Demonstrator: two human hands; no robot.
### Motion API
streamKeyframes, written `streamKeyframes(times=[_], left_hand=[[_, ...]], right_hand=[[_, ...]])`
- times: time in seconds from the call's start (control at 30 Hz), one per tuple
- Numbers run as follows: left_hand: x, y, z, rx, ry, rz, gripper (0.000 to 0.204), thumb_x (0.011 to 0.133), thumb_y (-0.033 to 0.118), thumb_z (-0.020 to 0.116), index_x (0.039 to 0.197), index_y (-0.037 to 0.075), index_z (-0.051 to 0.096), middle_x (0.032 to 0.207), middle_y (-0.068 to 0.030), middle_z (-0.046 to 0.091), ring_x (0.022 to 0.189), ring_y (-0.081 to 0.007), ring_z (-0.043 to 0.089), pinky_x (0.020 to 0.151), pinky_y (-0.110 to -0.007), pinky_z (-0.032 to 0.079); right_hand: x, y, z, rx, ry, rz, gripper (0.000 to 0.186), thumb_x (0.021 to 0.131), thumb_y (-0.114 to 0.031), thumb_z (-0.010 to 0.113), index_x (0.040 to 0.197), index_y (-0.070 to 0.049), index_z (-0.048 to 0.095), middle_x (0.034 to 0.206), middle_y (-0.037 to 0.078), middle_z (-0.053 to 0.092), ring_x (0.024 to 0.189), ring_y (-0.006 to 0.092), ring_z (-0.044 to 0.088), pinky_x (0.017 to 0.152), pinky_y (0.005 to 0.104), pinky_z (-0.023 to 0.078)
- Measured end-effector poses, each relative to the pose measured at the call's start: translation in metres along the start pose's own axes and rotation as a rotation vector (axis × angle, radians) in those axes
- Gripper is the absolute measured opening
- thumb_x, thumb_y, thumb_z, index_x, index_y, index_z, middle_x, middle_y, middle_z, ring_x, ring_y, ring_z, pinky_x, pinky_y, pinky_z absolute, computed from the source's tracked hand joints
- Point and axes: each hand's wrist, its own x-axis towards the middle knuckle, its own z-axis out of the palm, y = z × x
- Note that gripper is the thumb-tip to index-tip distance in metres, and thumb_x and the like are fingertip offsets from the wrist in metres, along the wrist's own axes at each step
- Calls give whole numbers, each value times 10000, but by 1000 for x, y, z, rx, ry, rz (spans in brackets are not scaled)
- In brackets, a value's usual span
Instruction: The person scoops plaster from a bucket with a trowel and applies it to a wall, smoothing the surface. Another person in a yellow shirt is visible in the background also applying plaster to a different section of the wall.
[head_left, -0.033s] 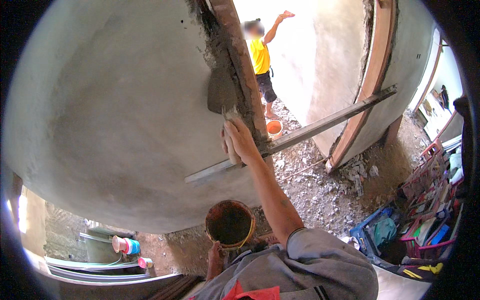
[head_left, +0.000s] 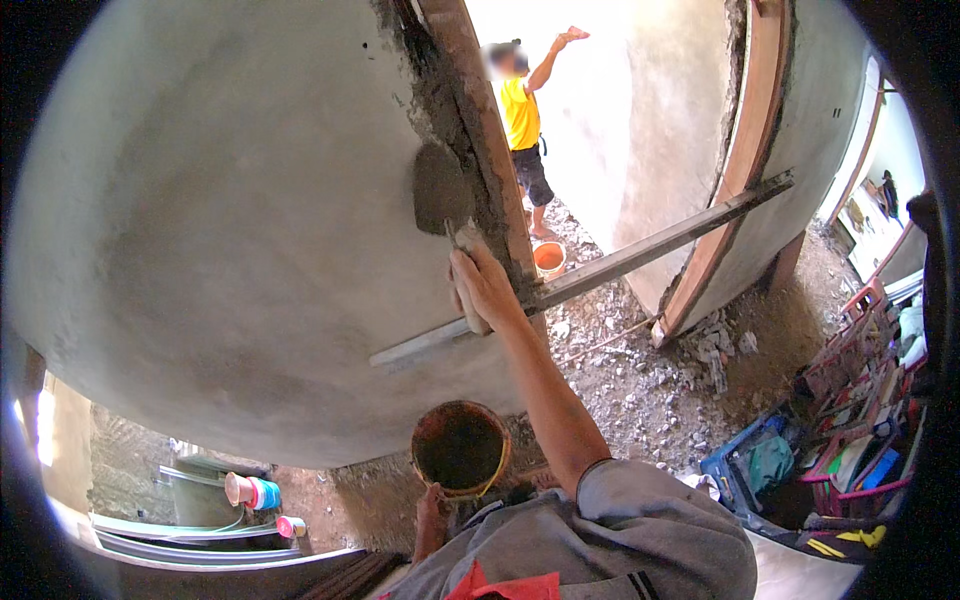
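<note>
My right hand (head_left: 485,285) is wrapped round the handle of a trowel (head_left: 441,190). The trowel's dark, mortar-smeared blade lies against the grey wall (head_left: 250,230), beside a strip of rough wet mortar (head_left: 447,110) along the wooden door frame (head_left: 492,140). Low in front of me, my left hand (head_left: 432,508) grips the rim of a bucket (head_left: 418,455) with dark mortar inside. Behind my right wrist, a long straight bar (head_left: 640,250) runs across the doorway from this wall to the other frame.
Through the doorway a person in a yellow shirt (head_left: 522,115) stands with one arm raised, near an orange bucket (head_left: 549,258). Rubble (head_left: 630,390) covers the ground. Crates of clutter (head_left: 860,430) stand at the right; plastic containers (head_left: 262,493) lie at the lower left.
The trowel and my right hand have shifted slightly down the wall. My left hand and the bucket stay in place.
</note>
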Motion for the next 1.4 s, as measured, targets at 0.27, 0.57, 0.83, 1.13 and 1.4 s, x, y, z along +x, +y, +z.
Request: streamKeyframes(times=[0.27,0.57,0.83,1.13,1.4], left_hand=[[-24,-3,11,-1,61,7,272,896,388,691,908,118,663,698,-18,574,592,-191,538,542,-363,428],[30,-37,-20,49,2,5,297,904,403,670,737,162,627,669,7,533,575,-146,497,521,-346,377],[-3,-25,-9,22,-16,89,299,895,393,678,818,105,698,726,-19,602,625,-156,559,558,-336,431],[7,-32,-23,152,-121,199,244,902,326,679,938,85,690,778,-25,640,655,-176,591,579,-334,464],[0,-31,-18,51,-42,224,163,929,272,652,880,116,655,779,-18,604,688,-153,568,600,-329,441]], right_hand=[[31,-44,11,58,163,-252,311,1040,-375,455,939,-83,488,700,42,511,479,163,549,399,311,425],[-18,51,32,420,450,73,271,1017,-333,539,1108,-98,440,864,44,537,606,166,587,505,345,538],[23,6,81,716,421,-90,370,1012,-342,560,1208,-102,359,1012,83,509,716,231,620,564,410,563],[67,-134,110,613,165,-355,314,1008,-303,533,1122,-65,362,938,106,550,568,196,596,489,361,532],[-98,48,49,-611,-36,-680,317,935,-238,674,1070,-1,514,783,156,602,678,364,625,592,448,475]])
